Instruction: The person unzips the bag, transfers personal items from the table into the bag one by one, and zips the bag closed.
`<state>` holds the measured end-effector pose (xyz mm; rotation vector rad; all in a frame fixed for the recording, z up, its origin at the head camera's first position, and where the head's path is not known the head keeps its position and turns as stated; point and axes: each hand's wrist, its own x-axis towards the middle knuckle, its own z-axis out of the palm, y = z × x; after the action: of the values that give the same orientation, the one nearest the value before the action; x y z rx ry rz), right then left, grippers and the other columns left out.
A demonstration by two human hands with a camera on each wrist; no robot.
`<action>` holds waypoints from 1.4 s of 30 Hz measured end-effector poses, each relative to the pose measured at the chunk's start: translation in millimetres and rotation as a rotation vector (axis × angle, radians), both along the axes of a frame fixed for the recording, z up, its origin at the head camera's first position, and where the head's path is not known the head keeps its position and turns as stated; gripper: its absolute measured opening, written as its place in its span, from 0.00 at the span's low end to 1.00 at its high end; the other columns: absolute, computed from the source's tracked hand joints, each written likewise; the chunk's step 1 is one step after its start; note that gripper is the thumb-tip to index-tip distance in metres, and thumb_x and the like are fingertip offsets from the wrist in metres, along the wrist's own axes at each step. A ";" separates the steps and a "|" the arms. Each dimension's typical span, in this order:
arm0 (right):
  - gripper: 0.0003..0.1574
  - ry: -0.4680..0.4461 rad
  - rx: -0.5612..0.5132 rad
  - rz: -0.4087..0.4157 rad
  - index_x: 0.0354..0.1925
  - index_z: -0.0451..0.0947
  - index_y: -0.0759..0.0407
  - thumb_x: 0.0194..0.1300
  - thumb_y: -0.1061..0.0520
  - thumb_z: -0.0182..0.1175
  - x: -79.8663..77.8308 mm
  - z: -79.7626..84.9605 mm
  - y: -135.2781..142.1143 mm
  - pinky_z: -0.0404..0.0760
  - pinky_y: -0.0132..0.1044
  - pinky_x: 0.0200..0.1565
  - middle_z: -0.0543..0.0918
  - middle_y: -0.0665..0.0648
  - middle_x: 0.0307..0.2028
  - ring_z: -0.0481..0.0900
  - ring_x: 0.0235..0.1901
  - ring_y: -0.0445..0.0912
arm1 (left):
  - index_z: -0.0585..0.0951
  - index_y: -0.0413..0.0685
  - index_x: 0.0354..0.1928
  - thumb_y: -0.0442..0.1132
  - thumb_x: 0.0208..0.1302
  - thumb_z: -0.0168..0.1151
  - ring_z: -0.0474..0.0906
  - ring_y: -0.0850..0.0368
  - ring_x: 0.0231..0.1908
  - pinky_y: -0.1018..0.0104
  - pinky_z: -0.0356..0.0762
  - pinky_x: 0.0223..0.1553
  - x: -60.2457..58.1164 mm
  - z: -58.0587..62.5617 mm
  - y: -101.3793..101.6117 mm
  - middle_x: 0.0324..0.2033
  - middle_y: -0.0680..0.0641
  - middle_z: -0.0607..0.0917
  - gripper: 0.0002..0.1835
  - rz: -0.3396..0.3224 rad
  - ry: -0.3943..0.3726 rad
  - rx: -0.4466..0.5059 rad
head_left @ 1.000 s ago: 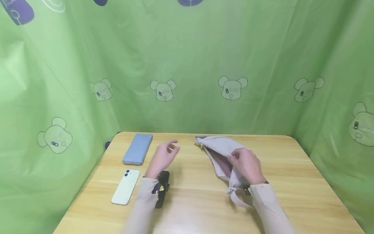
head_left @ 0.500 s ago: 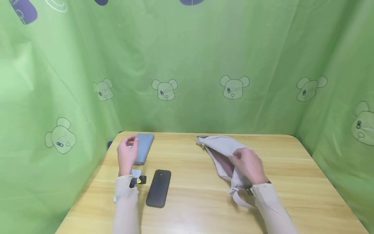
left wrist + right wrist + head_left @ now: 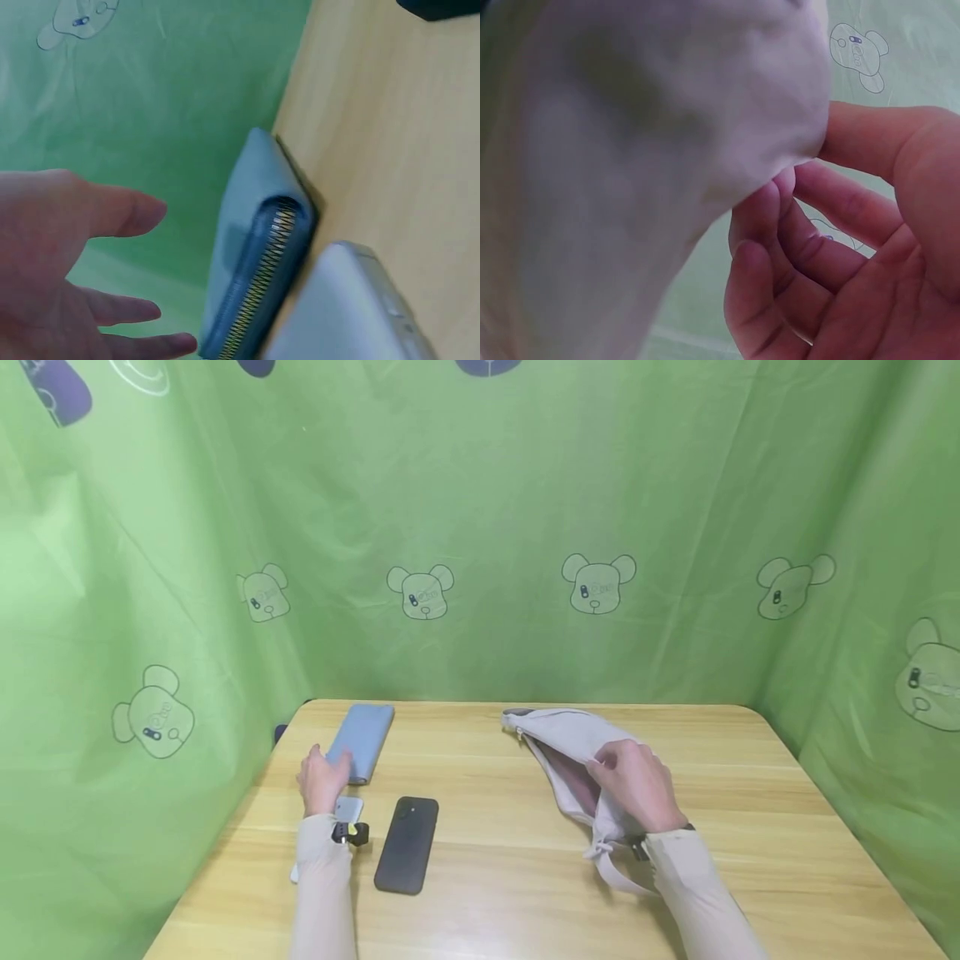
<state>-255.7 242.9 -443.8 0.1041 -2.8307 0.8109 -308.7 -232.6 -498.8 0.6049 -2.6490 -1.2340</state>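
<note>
A light blue zip wallet (image 3: 363, 739) lies flat at the table's back left. Just over its near left side is my left hand (image 3: 322, 779), fingers spread; in the left wrist view a gap shows between thumb, fingers and the zipped wallet (image 3: 262, 247). Beneath that wrist a pale phone (image 3: 349, 809) is partly hidden by the forearm. To the right, a light grey bag (image 3: 570, 732) with a strap lies with its zip undone and pinkish lining showing. My right hand (image 3: 637, 783) pinches the edge of its opening; the right wrist view shows thumb and fingers on the fabric (image 3: 757, 112).
A black phone (image 3: 407, 846) lies face down on the wooden table (image 3: 510, 893), right of the left forearm. Green curtain (image 3: 517, 643) with bear prints stands behind the table and along both sides.
My left hand has moved left from over the middle of the table, then lowered toward the wallet, its fingers opening out. The right hand stays on the bag's edge.
</note>
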 end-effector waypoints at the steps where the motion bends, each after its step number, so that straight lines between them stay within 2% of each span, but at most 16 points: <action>1: 0.13 0.000 0.001 0.000 0.43 0.88 0.59 0.66 0.52 0.66 0.0 -0.4 0.0 0.74 0.38 0.28 0.91 0.65 0.44 0.86 0.38 0.55 | 0.51 0.30 0.79 0.53 0.73 0.52 0.57 0.20 0.71 0.26 0.57 0.73 0.0 -2.4 -0.9 0.73 0.21 0.60 0.44 -0.013 -0.027 -0.006; 6: 0.14 -0.003 0.008 -0.002 0.44 0.88 0.59 0.66 0.52 0.66 -0.2 -2.7 0.6 0.76 0.39 0.29 0.91 0.64 0.44 0.86 0.39 0.56 | 0.48 0.30 0.79 0.54 0.72 0.54 0.56 0.20 0.71 0.24 0.56 0.71 -0.5 -12.4 -2.4 0.73 0.22 0.60 0.47 -0.043 -0.109 -0.038; 10: 0.13 -0.003 0.010 -0.006 0.43 0.89 0.58 0.66 0.51 0.66 -0.7 -3.8 1.1 0.76 0.40 0.29 0.91 0.63 0.43 0.86 0.39 0.56 | 0.52 0.28 0.78 0.53 0.71 0.58 0.59 0.22 0.69 0.26 0.59 0.70 -1.2 -15.4 -2.6 0.71 0.22 0.63 0.47 -0.031 -0.113 -0.083; 14: 0.12 0.000 0.008 0.000 0.42 0.89 0.57 0.66 0.52 0.66 -0.7 -4.6 1.3 0.76 0.41 0.30 0.91 0.62 0.42 0.86 0.39 0.56 | 0.56 0.27 0.76 0.51 0.69 0.64 0.61 0.22 0.68 0.28 0.62 0.70 -2.7 -14.8 -2.4 0.70 0.21 0.64 0.47 -0.001 -0.097 -0.058; 17: 0.12 0.006 0.009 0.004 0.42 0.89 0.57 0.66 0.52 0.66 -0.9 -5.1 1.1 0.77 0.41 0.30 0.91 0.62 0.41 0.86 0.39 0.56 | 0.58 0.25 0.75 0.50 0.67 0.68 0.62 0.23 0.68 0.31 0.63 0.72 -4.2 -14.0 -2.5 0.69 0.20 0.63 0.48 0.011 -0.068 -0.002; 21: 0.12 0.006 0.007 0.005 0.42 0.89 0.57 0.66 0.52 0.66 -1.3 -5.7 0.8 0.78 0.42 0.31 0.91 0.61 0.41 0.86 0.40 0.56 | 0.59 0.21 0.73 0.48 0.65 0.71 0.63 0.25 0.70 0.36 0.63 0.75 -4.9 -13.9 -4.6 0.69 0.19 0.63 0.48 -0.008 -0.039 0.079; 24: 0.12 0.002 0.007 0.006 0.42 0.89 0.57 0.66 0.52 0.66 -1.8 -5.5 0.5 0.78 0.42 0.31 0.91 0.61 0.42 0.86 0.40 0.56 | 0.62 0.21 0.71 0.48 0.65 0.71 0.65 0.27 0.70 0.38 0.65 0.75 -5.0 -14.6 -8.4 0.69 0.20 0.66 0.46 -0.028 -0.049 0.147; 31: 0.11 0.005 0.011 0.010 0.40 0.89 0.56 0.66 0.52 0.66 -4.1 -5.2 -0.1 0.77 0.41 0.30 0.91 0.61 0.41 0.86 0.39 0.55 | 0.68 0.25 0.70 0.48 0.72 0.61 0.75 0.34 0.64 0.43 0.74 0.69 -7.8 -13.9 -13.7 0.67 0.26 0.73 0.36 -0.034 -0.101 0.259; 36: 0.11 0.004 0.016 0.012 0.40 0.89 0.56 0.66 0.51 0.66 -3.9 -3.7 0.3 0.77 0.42 0.30 0.91 0.61 0.41 0.86 0.40 0.55 | 0.69 0.22 0.68 0.41 0.76 0.56 0.82 0.42 0.56 0.55 0.84 0.61 -10.8 -13.3 -12.8 0.65 0.24 0.75 0.30 -0.034 -0.054 0.500; 38: 0.11 0.000 0.015 0.013 0.40 0.89 0.56 0.66 0.51 0.66 -3.5 -3.4 0.3 0.78 0.42 0.31 0.91 0.61 0.41 0.86 0.40 0.55 | 0.67 0.20 0.69 0.38 0.76 0.55 0.81 0.41 0.59 0.56 0.84 0.61 -11.4 -13.7 -13.4 0.65 0.21 0.73 0.30 -0.046 -0.041 0.606; 42: 0.11 -0.009 0.008 0.011 0.41 0.89 0.57 0.66 0.52 0.66 -2.4 -2.9 -0.1 0.79 0.43 0.32 0.91 0.62 0.42 0.86 0.40 0.55 | 0.63 0.20 0.71 0.37 0.75 0.55 0.82 0.43 0.58 0.59 0.84 0.60 -10.4 -15.4 -15.8 0.67 0.21 0.72 0.31 -0.075 -0.053 0.692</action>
<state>-258.0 242.8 -446.7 0.1174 -2.8446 0.8046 -319.1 -248.4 -514.2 0.6253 -2.2504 -2.1975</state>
